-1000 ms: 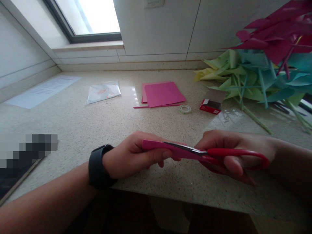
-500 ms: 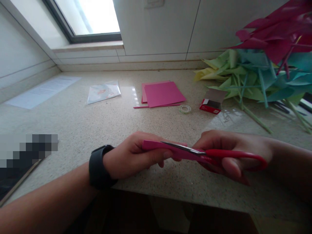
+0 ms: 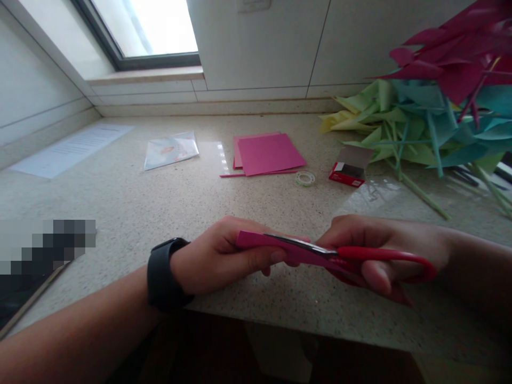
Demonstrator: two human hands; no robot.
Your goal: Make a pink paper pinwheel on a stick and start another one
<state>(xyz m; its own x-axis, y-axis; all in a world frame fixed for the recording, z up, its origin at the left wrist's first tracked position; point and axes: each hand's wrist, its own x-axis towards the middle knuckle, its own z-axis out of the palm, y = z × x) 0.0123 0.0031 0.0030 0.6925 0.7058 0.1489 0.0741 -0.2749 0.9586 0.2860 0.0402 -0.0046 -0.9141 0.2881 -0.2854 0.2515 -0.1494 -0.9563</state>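
Note:
A piece of pink paper [image 3: 256,240] is pinched between the thumb and fingers of my left hand [image 3: 228,256], which has a black watch [image 3: 167,273] at its wrist. My right hand [image 3: 380,245] grips red-handled scissors [image 3: 380,253], with thumb and fingers in the loops. The scissor blades lie along the paper and point left toward my left fingers. Part of the paper runs on under the scissors to my right hand. My hands hide the lower blade and the far side of the paper.
Pink square sheets [image 3: 272,154] lie at the back, with a roll of tape [image 3: 305,178] and a small red box [image 3: 348,173] to their right. Paper flowers [image 3: 436,112] crowd the right side. A clear packet [image 3: 172,151] and a printed sheet [image 3: 72,149] lie left.
The scissors' handles have drawn slightly closer together on the pink paper. My hands otherwise stay nearly in place, and the whole view has shifted very slightly.

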